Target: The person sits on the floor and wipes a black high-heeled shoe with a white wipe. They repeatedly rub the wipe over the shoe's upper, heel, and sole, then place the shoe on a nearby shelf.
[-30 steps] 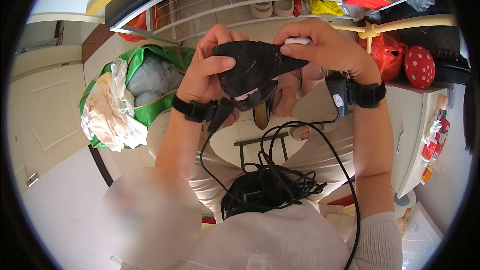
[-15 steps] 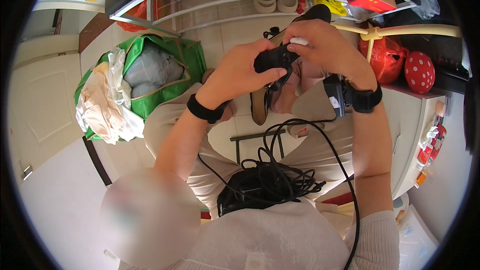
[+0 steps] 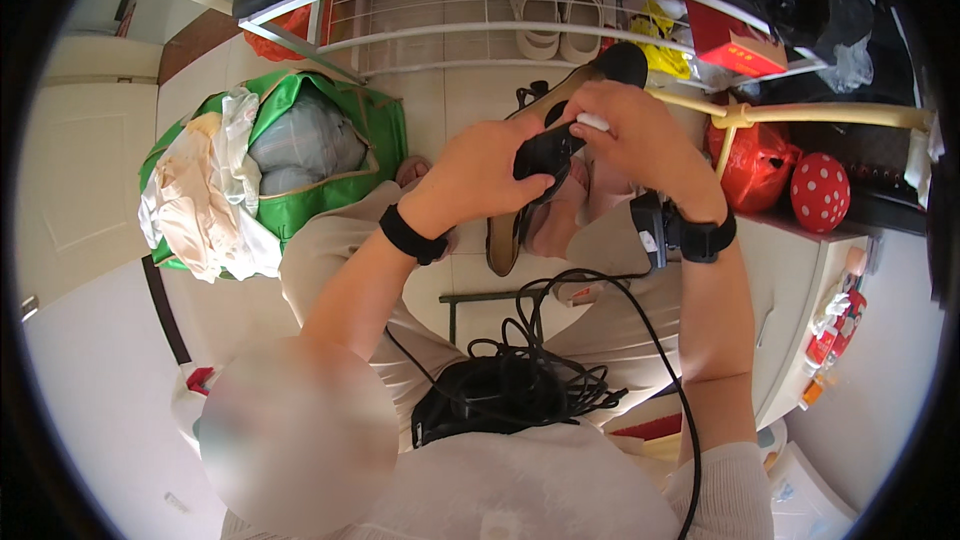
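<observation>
My left hand (image 3: 478,168) is closed round a dark, smooth piece that looks like a black shoe (image 3: 543,152), its thumb across the near side. Against the shoe's far right end, my right hand (image 3: 630,135) pinches a small white piece (image 3: 593,121), whose kind I cannot make out. Below the hands is a tan-lined shoe part (image 3: 503,240); whether it joins the held shoe is hidden. Another shoe with a black toe (image 3: 622,64) and tan inside lies beyond my right hand. Black bands circle both wrists.
Black cable (image 3: 540,380) lies coiled on my lap and runs up to the right wrist. A green bag (image 3: 385,130) of clothes stands at left. Ahead is a wire shoe rack (image 3: 430,35); at right are a yellowish pole (image 3: 830,114) and red bag (image 3: 750,165).
Both hands and the shoe sit slightly lower in view, and the surroundings have shifted as my head moved. The white piece now shows more clearly in my right fingers.
</observation>
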The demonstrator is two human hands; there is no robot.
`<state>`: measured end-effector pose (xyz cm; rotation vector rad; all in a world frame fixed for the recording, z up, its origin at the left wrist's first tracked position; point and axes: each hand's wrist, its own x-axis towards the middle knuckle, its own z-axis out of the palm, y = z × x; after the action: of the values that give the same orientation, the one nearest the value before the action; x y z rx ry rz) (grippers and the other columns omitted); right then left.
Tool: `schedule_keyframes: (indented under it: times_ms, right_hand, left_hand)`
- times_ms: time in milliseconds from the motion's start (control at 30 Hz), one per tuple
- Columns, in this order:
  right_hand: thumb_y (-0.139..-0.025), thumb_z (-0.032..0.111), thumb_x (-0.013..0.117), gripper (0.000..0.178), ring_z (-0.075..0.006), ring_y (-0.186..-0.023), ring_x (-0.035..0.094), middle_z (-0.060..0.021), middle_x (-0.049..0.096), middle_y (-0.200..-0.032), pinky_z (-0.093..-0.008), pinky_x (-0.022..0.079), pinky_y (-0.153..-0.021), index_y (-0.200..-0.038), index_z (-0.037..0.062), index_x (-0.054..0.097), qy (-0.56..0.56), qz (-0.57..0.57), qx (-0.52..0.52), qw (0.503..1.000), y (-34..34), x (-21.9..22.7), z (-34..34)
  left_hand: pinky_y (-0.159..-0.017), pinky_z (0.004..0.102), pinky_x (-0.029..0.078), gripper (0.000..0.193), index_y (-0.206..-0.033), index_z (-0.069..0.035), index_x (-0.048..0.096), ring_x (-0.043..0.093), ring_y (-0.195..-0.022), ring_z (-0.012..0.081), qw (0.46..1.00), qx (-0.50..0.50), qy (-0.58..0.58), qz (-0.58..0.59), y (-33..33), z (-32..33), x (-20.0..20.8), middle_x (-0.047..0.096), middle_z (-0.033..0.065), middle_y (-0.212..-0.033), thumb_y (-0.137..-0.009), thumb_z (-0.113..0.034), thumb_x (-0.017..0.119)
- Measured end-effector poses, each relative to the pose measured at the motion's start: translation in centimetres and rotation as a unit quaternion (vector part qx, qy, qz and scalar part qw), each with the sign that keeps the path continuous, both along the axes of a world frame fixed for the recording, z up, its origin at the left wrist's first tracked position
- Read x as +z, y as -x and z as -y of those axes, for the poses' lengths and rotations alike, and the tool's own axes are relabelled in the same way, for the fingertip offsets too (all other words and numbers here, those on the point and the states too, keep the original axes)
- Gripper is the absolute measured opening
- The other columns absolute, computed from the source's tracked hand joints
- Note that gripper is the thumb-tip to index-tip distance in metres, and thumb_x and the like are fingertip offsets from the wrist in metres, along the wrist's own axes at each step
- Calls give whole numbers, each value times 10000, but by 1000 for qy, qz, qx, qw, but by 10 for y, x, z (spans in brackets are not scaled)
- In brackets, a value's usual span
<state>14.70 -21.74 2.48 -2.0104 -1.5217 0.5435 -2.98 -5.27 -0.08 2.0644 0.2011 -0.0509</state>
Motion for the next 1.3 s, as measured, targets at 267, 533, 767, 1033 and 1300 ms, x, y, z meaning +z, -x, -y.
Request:
schedule_keyframes:
  times_ms: [267,533,767,1033,1300]
  right_hand:
    - [-869,50,688,173,-397,-991,660,-145,701,-999,-460,533,-837,-1042,51,689,87,2,-6,996,8,-9,-8]
    - [-852,16,715,170,-421,-952,655,-153,680,-983,-457,528,-806,-1017,50,694,-31,24,-29,999,3,-53,-29]
    - [-874,7,700,199,-416,-941,667,-139,690,-1010,-445,533,-778,-1058,81,709,-152,47,-152,976,-10,-79,-71]
    - [-888,78,740,186,-424,-978,690,-177,725,-1059,-467,548,-859,-1075,75,735,-202,139,-302,921,-57,-149,-141]
    - [-899,-27,654,267,-371,-945,718,-184,705,-1103,-443,585,-807,-1152,41,706,-226,154,-311,910,-63,-214,-146]
  left_hand:
    - [-767,514,518,306,-1033,-98,653,668,-834,372,971,20,-237,28,4,10,-6,689,120,-833,-740,-74,736]
    - [-974,453,477,431,-1151,-70,616,638,-1062,340,940,50,-336,40,2,1,-17,668,111,-1065,-741,-73,748]
    - [-1091,485,426,603,-1300,-31,594,474,-1340,381,921,124,-342,137,1,0,-6,529,158,-1402,-733,-102,789]
    - [-1176,516,357,435,-1117,-30,662,448,-1376,402,952,26,-298,67,20,13,-16,535,181,-1398,-739,-182,814]
    - [-1184,484,360,290,-1006,-46,709,545,-1251,338,932,-68,-350,71,29,16,-20,626,137,-1191,-758,-183,769]
